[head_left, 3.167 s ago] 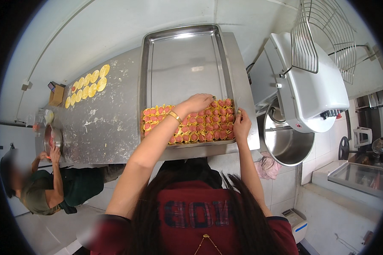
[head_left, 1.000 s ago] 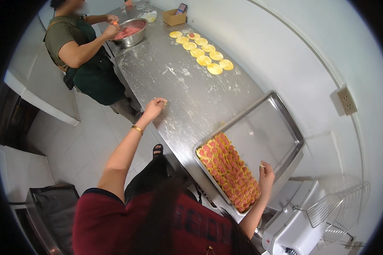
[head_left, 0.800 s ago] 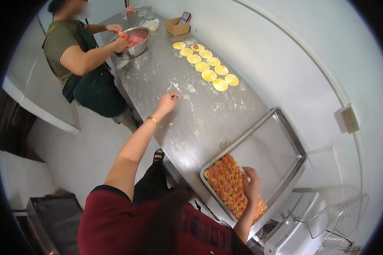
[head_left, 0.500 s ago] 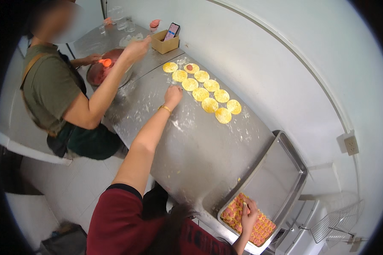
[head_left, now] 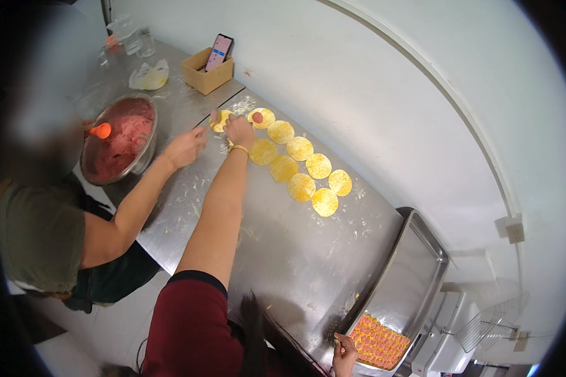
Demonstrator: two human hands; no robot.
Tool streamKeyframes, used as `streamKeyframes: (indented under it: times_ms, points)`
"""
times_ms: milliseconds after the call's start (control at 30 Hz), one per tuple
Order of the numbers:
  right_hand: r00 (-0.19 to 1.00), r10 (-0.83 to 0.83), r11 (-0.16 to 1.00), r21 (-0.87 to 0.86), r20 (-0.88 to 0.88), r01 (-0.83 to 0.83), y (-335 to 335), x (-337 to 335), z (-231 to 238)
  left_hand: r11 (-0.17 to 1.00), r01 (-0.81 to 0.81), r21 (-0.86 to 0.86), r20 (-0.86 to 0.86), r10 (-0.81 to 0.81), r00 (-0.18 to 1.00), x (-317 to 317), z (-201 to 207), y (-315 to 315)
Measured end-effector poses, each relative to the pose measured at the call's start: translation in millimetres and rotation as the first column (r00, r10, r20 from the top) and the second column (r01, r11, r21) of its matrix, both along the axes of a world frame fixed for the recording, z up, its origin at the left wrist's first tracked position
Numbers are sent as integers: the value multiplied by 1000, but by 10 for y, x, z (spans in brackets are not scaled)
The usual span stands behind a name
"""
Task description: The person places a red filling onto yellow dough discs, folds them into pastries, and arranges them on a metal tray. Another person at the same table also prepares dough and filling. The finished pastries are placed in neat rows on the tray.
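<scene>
My left hand (head_left: 239, 132), with a gold bracelet at the wrist, reaches down to the far end of the round yellow dough wrappers (head_left: 283, 169). Its fingers are bent and drawn together between the leftmost wrapper (head_left: 220, 122) and the wrapper with a dab of pink filling (head_left: 258, 117); whatever is in them is hidden. Low in the picture my right hand (head_left: 344, 356) is closed, thumb against fingers, beside the near corner of the metal tray (head_left: 415, 251). Rows of small filled dumplings (head_left: 380, 340) with pink tops cover the tray's near end.
At the left a co-worker's hand (head_left: 185, 147) holds a thin tool over the leftmost wrapper; the other is at an orange scoop (head_left: 100, 131) by a steel bowl (head_left: 146, 151) of pink filling. A cardboard box (head_left: 209, 78) with a phone (head_left: 219, 53) stands by the wall.
My left hand has moved in to the leftmost wrappers. My right hand has come off the dumplings to the tray's corner. The co-worker's raised hand has dropped toward the wrappers. The view has shifted.
</scene>
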State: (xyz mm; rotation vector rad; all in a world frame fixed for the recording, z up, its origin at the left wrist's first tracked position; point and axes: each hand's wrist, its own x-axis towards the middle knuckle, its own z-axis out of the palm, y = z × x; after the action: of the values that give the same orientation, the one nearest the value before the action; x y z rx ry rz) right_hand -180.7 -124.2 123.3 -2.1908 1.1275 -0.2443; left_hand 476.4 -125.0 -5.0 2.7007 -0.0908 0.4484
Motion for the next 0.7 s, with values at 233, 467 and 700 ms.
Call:
streamKeyframes:
  times_ms: [233,467,700]
  points:
    - [998,51,998,-47,-23,-52,58,80,-30,969,48,-241,-189,-95,977,342,-133,-125]
    - [1000,22,1000,11,-10,-22,9,221,29,-101,-320,-942,-216,-550,807,246,-124,162]
    - [969,121,986,88,216,-143,-154,831,-131,-261,-438,-861,-36,-826,562,-1311,387,655]
